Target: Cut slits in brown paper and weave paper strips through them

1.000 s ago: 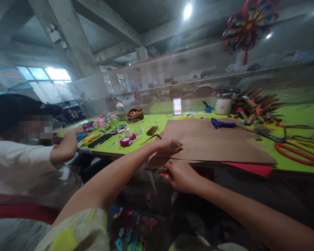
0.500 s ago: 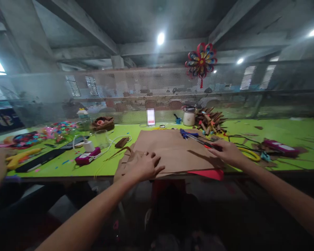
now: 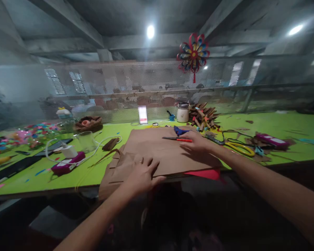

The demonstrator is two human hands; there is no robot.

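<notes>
My left hand (image 3: 142, 172) lies flat with fingers spread on the near edge of a stack of brown cardboard sheets (image 3: 157, 148) on the green table (image 3: 277, 129). My right hand (image 3: 200, 148) rests on the right part of the cardboard. Its fingers are closed at the red handle of a thin dark-bladed tool (image 3: 176, 139), which points left across the sheet; the hand is slightly blurred. A red sheet (image 3: 206, 173) sticks out from under the cardboard near the table edge.
Yellow-handled scissors (image 3: 240, 148), a blue glue gun (image 3: 180, 130), a white jar (image 3: 182, 113) and a heap of brown paper rolls (image 3: 202, 116) lie behind my right hand. A pink power strip with a white charger (image 3: 68, 161) and a glass (image 3: 86, 141) stand at the left. A mesh fence (image 3: 120, 87) backs the table.
My view swung right, away from the person at the left. My right hand came up from below the table edge with the red-handled tool and moved left across the cardboard. My left hand stayed on it.
</notes>
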